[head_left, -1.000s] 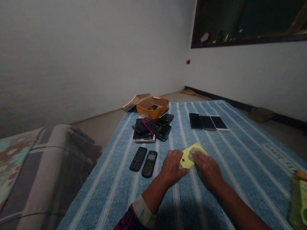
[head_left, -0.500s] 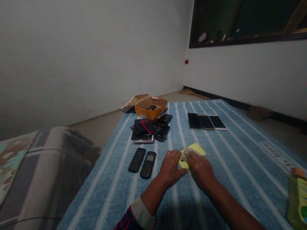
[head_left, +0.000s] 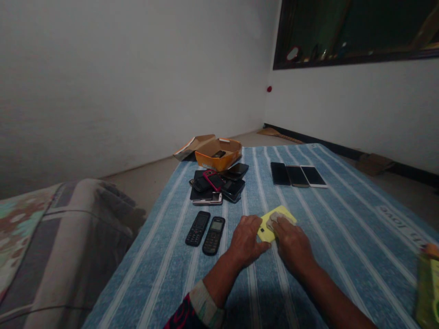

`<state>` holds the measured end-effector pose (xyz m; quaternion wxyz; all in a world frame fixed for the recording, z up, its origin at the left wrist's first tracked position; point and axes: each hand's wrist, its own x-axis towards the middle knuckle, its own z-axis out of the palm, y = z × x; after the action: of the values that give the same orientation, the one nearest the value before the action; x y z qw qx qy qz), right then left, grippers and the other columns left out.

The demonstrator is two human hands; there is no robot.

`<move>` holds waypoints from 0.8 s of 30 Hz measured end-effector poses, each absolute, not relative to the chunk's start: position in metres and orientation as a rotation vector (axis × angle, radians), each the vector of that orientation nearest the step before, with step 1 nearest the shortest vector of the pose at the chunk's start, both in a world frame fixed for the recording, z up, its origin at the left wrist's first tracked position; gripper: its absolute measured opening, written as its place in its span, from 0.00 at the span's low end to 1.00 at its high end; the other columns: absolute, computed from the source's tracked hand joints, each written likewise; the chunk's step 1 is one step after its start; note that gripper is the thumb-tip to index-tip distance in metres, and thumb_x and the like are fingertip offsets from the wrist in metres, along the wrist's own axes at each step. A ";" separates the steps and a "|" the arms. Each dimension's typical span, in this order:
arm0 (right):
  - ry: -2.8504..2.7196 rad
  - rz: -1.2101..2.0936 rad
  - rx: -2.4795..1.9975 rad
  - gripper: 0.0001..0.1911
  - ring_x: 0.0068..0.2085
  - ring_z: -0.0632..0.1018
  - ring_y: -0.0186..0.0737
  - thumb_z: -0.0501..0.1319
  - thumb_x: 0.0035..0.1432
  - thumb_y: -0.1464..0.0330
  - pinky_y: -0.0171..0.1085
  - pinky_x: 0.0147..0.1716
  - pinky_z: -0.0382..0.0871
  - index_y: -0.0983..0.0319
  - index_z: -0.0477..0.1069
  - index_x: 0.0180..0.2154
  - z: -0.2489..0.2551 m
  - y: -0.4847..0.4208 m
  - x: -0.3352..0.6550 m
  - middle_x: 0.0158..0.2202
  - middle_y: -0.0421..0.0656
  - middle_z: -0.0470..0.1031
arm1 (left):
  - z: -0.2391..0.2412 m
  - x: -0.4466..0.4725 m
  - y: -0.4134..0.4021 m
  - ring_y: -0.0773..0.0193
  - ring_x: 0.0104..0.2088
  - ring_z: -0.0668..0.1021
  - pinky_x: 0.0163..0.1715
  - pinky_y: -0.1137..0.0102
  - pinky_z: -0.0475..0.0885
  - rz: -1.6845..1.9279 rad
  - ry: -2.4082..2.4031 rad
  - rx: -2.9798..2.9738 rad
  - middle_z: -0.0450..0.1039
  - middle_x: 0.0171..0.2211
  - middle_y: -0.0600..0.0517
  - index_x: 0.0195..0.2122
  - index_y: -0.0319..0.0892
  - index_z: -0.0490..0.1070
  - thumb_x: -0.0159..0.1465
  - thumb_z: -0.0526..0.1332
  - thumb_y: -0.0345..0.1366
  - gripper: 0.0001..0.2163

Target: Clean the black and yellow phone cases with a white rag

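A yellow smartphone (head_left: 266, 234) lies back up on the blue striped cloth, a small dark square near its left end. The thumb and fingers of my left hand (head_left: 244, 242) grip that left end. My right hand (head_left: 293, 246) presses a crumpled pale wiping cloth (head_left: 274, 218) against the phone's back, and its fingers partly hide the cloth. Left of my hands lie two black keypad phones, one (head_left: 198, 228) beside the other (head_left: 213, 235).
Behind the keypad phones is a pile of phones (head_left: 206, 194), with an open orange box (head_left: 217, 161) farther back. Three smartphones (head_left: 297, 176) lie in a row at the right rear. A yellow-green package (head_left: 425, 292) sits at the right edge. The striped cloth (head_left: 164, 274) covers the surface.
My right hand has slid the wiping cloth slightly right across the phone, uncovering more of the dark square. My left hand keeps its grip. The whole view has shifted a little.
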<state>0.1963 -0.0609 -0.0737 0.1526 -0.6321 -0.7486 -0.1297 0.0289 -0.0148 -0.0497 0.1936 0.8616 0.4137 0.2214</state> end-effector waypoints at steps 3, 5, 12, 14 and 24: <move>-2.183 -0.381 -1.684 0.23 0.55 0.73 0.49 0.53 0.55 0.82 0.43 0.48 0.67 0.64 0.74 0.50 -0.077 -0.065 0.186 0.54 0.51 0.74 | -0.049 0.030 -0.015 0.53 0.45 0.71 0.47 0.59 0.66 0.637 1.147 2.426 0.71 0.43 0.48 0.44 0.43 0.66 0.55 0.67 0.38 0.17; -2.200 -0.373 -1.635 0.22 0.55 0.72 0.50 0.52 0.55 0.82 0.43 0.48 0.67 0.65 0.74 0.49 -0.078 -0.066 0.183 0.53 0.51 0.74 | -0.049 0.030 -0.014 0.54 0.44 0.71 0.47 0.60 0.66 0.647 1.136 2.433 0.71 0.42 0.49 0.43 0.44 0.67 0.56 0.66 0.38 0.15; -2.207 -0.352 -1.578 0.22 0.55 0.72 0.51 0.52 0.56 0.82 0.45 0.48 0.67 0.65 0.74 0.48 -0.080 -0.073 0.185 0.54 0.53 0.73 | -0.049 0.030 -0.014 0.54 0.43 0.71 0.47 0.61 0.66 0.652 1.130 2.445 0.71 0.41 0.48 0.42 0.42 0.68 0.57 0.65 0.40 0.14; -2.205 -0.349 -1.559 0.22 0.55 0.73 0.51 0.51 0.55 0.82 0.44 0.47 0.68 0.65 0.74 0.48 -0.080 -0.076 0.186 0.55 0.53 0.73 | -0.050 0.030 -0.015 0.54 0.43 0.71 0.46 0.61 0.66 0.651 1.136 2.447 0.71 0.42 0.48 0.42 0.42 0.68 0.57 0.65 0.40 0.14; -2.160 -0.269 -1.771 0.25 0.56 0.73 0.49 0.51 0.56 0.83 0.43 0.46 0.68 0.62 0.74 0.50 -0.072 -0.071 0.206 0.56 0.51 0.72 | -0.052 0.029 -0.015 0.53 0.45 0.70 0.47 0.60 0.66 0.619 1.150 2.447 0.70 0.44 0.48 0.44 0.42 0.66 0.53 0.70 0.41 0.20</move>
<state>0.2057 -0.0706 -0.0723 0.1672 -0.6222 -0.7589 -0.0945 0.0285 -0.0148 -0.0519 0.1828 0.8673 0.4077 0.2195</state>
